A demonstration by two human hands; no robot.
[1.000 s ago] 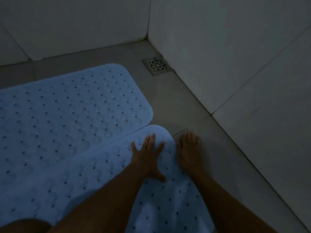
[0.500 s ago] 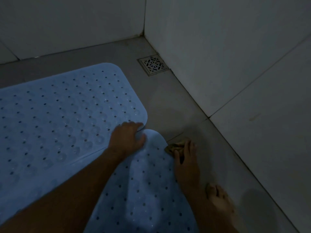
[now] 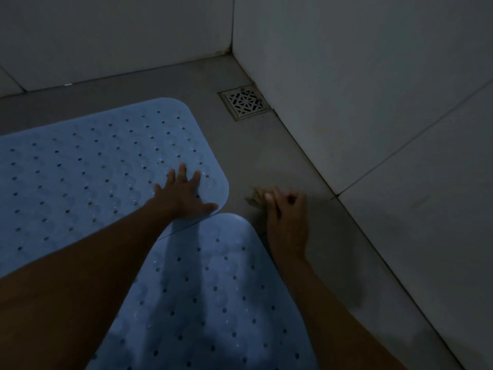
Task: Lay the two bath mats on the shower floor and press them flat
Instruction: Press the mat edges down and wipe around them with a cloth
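head cam: your left hand (image 3: 184,194) is spread flat, pressing the far mat (image 3: 101,166) at its corner, touching the near mat (image 3: 213,295) on the shower floor (image 3: 253,156). right hand (image 3: 286,218) curls by a brown scrap (image 3: 254,196), can't tell if gripped. mats look soft, floppy, grippy: press w/ palms, lift by edges.

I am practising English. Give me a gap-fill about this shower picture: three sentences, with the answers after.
The left hand presses flat on the far mat, whose colour is ___.
The right hand pinches a brownish scrap lying on the bare ___.
The metal drain lies uncovered beside the tiled ___.
Answers: blue; floor; wall.
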